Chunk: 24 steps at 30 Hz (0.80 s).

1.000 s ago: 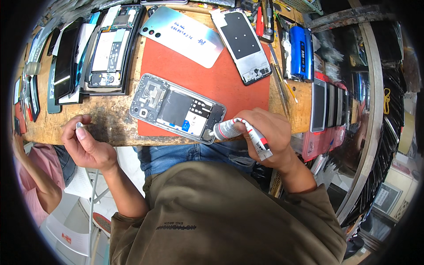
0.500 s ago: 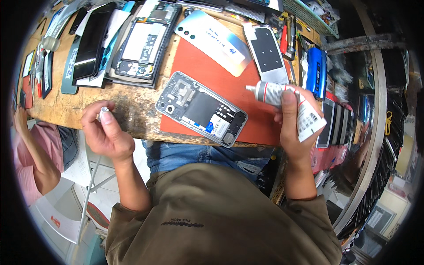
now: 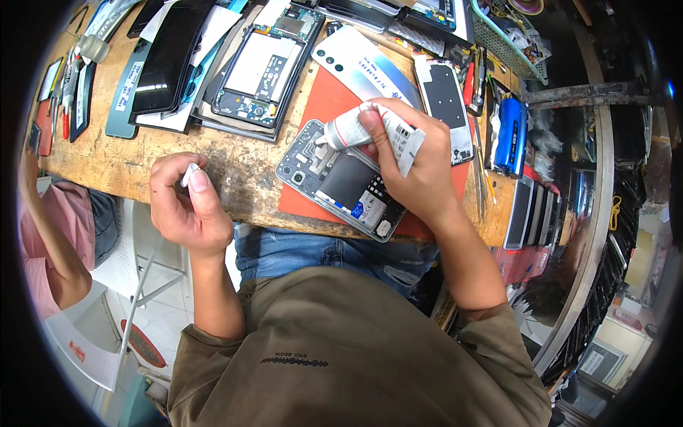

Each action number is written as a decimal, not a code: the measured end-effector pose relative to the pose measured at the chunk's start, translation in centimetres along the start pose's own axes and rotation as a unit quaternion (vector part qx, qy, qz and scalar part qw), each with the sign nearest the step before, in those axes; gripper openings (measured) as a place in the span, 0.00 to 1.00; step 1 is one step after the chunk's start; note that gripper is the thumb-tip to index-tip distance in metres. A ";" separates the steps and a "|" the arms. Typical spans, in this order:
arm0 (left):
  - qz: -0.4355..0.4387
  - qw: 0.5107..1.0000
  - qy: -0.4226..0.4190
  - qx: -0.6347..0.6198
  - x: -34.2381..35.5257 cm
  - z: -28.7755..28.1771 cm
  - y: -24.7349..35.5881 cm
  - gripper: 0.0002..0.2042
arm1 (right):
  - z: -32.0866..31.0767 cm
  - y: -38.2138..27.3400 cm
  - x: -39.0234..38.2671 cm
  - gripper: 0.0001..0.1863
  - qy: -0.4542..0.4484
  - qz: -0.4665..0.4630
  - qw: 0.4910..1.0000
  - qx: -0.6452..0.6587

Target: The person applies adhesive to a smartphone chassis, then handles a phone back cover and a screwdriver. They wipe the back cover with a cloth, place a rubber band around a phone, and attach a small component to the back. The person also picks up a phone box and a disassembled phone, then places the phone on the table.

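My right hand (image 3: 420, 171) grips a white squeeze tube (image 3: 352, 128) with red stripes. Its nozzle tilts down to the left over the upper part of an opened phone (image 3: 347, 181); whether it touches is unclear. The phone lies slanted on an orange-red mat (image 3: 316, 99), its inside facing up with a dark battery area and a camera ring showing. Left of the phone, past the table's front edge, my left hand (image 3: 188, 210) pinches a small white cap (image 3: 190, 174) between thumb and fingers. Beyond the tube lies a shiny silver phone back cover (image 3: 359, 60) with handwriting.
An opened phone (image 3: 263, 67) rests on a stack behind the mat, with a black phone (image 3: 171, 60) left of it. A pale phone panel (image 3: 445, 96), tools and a blue device (image 3: 510, 135) occupy the right. A co-worker's arm (image 3: 53, 235) shows at left.
My right hand has brought the tube leftward, from beside the mat to over the phone, with the nozzle now pointing down. My left hand keeps the cap. The whole view has shifted slightly.
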<state>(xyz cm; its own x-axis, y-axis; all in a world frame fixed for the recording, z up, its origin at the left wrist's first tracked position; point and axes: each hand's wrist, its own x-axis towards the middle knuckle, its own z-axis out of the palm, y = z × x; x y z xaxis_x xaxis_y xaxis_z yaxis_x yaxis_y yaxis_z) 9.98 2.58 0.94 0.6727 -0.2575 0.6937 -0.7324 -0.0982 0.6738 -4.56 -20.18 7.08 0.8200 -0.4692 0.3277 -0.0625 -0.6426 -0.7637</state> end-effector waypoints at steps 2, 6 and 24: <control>0.005 1.000 -0.002 -0.002 0.0 0.0 0.0 0.08 | -0.1 -0.1 -0.2 0.05 -0.021 -0.015 1.000 -0.015; 0.002 1.000 -0.005 -0.012 0.1 -0.1 0.1 0.08 | -1.0 -0.5 -0.4 0.06 -0.017 -0.012 0.998 -0.055; 0.011 1.000 -0.006 0.015 0.4 0.2 0.5 0.07 | 0.7 -0.1 0.3 0.12 -0.021 -0.088 0.995 -0.037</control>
<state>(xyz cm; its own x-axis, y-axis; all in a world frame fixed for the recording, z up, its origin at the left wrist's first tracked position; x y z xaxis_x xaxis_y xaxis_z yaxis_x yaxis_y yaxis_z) 9.88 2.20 1.49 0.6551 -0.2714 0.7052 -0.7500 -0.1207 0.6503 -3.89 -19.85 6.94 0.8447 -0.3207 0.4286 0.0441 -0.7562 -0.6529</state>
